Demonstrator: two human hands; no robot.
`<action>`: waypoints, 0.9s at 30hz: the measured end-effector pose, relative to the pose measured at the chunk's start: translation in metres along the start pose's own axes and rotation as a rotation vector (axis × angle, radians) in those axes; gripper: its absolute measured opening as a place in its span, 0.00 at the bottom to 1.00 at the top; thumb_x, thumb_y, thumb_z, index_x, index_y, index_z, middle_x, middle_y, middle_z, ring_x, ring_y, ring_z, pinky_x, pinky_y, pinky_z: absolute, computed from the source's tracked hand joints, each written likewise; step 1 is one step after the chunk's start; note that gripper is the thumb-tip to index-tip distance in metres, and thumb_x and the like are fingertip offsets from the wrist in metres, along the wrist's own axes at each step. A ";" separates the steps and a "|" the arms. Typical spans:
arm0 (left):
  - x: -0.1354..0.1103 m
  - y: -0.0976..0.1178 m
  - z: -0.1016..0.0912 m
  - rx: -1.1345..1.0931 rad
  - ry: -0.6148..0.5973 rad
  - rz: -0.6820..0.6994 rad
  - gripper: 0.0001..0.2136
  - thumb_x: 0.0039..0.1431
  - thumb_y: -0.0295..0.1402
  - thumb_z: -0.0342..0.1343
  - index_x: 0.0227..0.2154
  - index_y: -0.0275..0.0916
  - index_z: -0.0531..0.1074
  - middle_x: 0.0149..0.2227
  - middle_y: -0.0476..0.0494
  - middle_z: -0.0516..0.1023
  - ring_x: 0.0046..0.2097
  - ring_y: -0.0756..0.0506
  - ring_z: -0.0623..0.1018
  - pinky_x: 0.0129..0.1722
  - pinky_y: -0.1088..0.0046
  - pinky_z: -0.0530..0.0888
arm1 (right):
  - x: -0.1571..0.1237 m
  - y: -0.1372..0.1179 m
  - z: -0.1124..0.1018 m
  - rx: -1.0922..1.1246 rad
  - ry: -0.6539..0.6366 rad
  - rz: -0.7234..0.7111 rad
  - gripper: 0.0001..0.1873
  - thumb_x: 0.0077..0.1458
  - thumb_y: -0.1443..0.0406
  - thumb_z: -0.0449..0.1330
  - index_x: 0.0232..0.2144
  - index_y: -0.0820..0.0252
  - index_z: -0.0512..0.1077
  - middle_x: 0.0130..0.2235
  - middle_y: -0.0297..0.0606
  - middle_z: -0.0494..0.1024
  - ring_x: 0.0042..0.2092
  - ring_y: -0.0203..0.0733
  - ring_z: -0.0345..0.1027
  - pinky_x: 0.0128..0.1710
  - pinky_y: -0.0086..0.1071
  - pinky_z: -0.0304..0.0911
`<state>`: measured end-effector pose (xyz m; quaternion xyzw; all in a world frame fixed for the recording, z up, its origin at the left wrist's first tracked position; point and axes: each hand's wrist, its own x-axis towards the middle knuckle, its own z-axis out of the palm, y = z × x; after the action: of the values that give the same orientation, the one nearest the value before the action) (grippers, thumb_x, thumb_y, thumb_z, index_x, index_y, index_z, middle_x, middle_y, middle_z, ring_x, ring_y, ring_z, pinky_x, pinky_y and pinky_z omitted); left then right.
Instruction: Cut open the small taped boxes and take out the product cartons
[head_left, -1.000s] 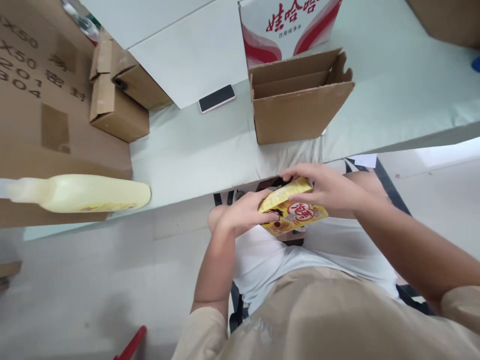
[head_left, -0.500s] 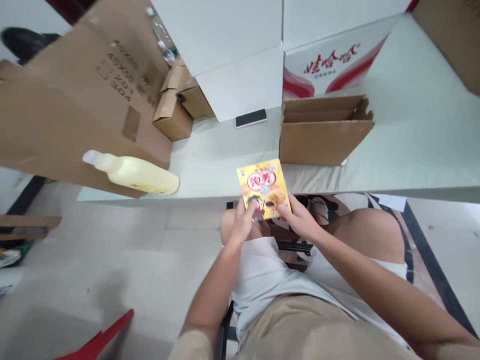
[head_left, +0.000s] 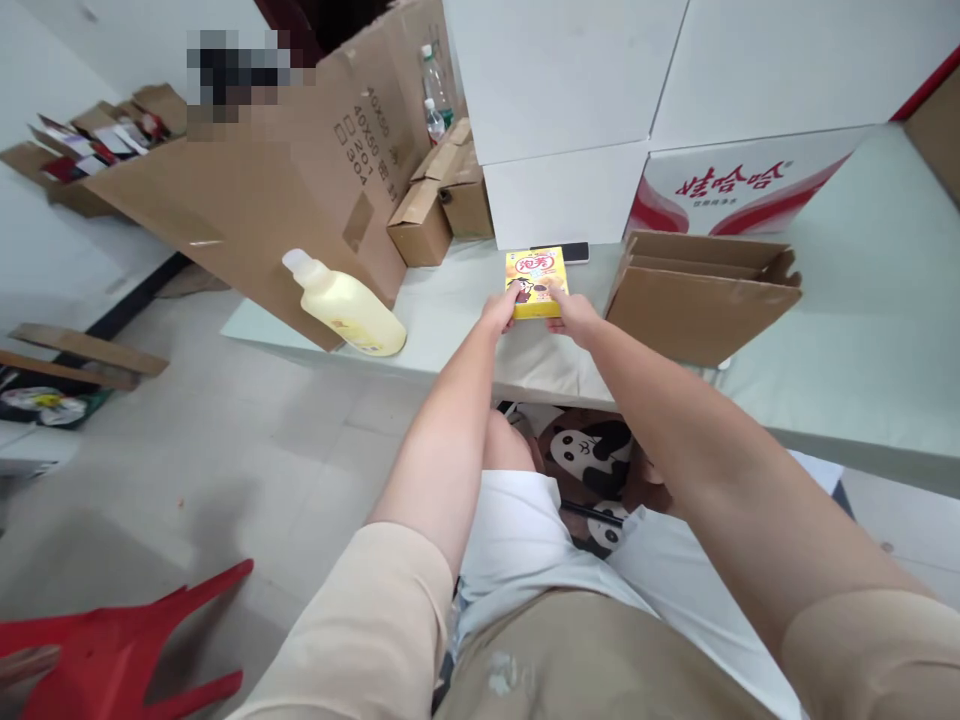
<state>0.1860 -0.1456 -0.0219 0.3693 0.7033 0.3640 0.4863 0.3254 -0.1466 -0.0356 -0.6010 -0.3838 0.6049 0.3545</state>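
A small yellow snack box (head_left: 537,282) with red lettering and a cartoon figure is held between my two hands over the table. My left hand (head_left: 501,310) grips its near left corner, thumb on the printed face. On the near right corner my right hand (head_left: 576,314) has its thumb on top and fingers underneath. Just behind the box lies a dark phone (head_left: 574,253), partly covered by it. Whether the box touches the table cannot be made out.
An open brown carton (head_left: 701,310) stands right of my hands. On the left are a pale yellow bottle (head_left: 352,308), small cardboard boxes (head_left: 421,225) and a tall cardboard sheet (head_left: 300,200). White boxes (head_left: 562,195) rise behind. A red stool (head_left: 127,640) is on the floor.
Both hands have moved the snack box forward, from above my lap to over the table near the phone. My arms are stretched further out, and the camera view has shifted.
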 end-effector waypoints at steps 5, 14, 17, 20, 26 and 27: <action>0.012 -0.023 -0.015 0.070 -0.001 0.041 0.23 0.64 0.55 0.53 0.34 0.36 0.72 0.21 0.51 0.65 0.20 0.54 0.61 0.22 0.75 0.53 | -0.028 0.050 -0.032 0.040 -0.090 -0.032 0.22 0.64 0.53 0.54 0.54 0.58 0.67 0.46 0.41 0.76 0.31 0.32 0.74 0.35 0.29 0.73; 0.080 -0.046 -0.041 0.400 0.277 -0.059 0.25 0.68 0.51 0.44 0.42 0.35 0.77 0.40 0.32 0.83 0.41 0.39 0.82 0.35 0.68 0.73 | -0.084 0.153 -0.130 0.057 0.041 -0.174 0.30 0.51 0.41 0.60 0.44 0.56 0.68 0.34 0.33 0.72 0.30 0.33 0.69 0.33 0.32 0.71; 0.093 -0.035 -0.041 0.571 0.346 -0.035 0.23 0.63 0.52 0.51 0.42 0.37 0.78 0.55 0.29 0.80 0.59 0.31 0.76 0.50 0.60 0.74 | -0.096 0.149 -0.160 0.056 0.124 -0.257 0.25 0.53 0.44 0.63 0.44 0.55 0.69 0.35 0.34 0.72 0.32 0.33 0.70 0.35 0.31 0.70; 0.100 -0.021 -0.038 0.670 0.343 -0.035 0.25 0.60 0.54 0.53 0.47 0.38 0.77 0.55 0.28 0.79 0.58 0.30 0.76 0.52 0.55 0.74 | -0.104 0.134 -0.190 0.018 0.225 -0.380 0.19 0.57 0.50 0.63 0.44 0.54 0.71 0.36 0.34 0.73 0.33 0.34 0.70 0.37 0.32 0.69; 0.101 -0.001 -0.007 0.798 0.370 -0.008 0.45 0.50 0.63 0.55 0.68 0.49 0.56 0.68 0.26 0.62 0.66 0.23 0.66 0.56 0.44 0.71 | -0.112 0.130 -0.202 -0.069 0.355 -0.359 0.16 0.57 0.53 0.60 0.43 0.55 0.70 0.35 0.34 0.73 0.31 0.35 0.68 0.35 0.33 0.67; 0.102 0.002 0.001 0.829 0.338 -0.026 0.48 0.47 0.66 0.55 0.69 0.52 0.53 0.69 0.26 0.59 0.67 0.21 0.65 0.57 0.41 0.70 | -0.114 0.133 -0.197 -0.080 0.349 -0.336 0.16 0.57 0.52 0.60 0.43 0.55 0.70 0.34 0.34 0.73 0.31 0.36 0.68 0.35 0.34 0.67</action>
<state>0.1616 -0.0556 -0.0633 0.4596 0.8639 0.1005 0.1800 0.5296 -0.3008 -0.0993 -0.6377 -0.4348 0.4087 0.4870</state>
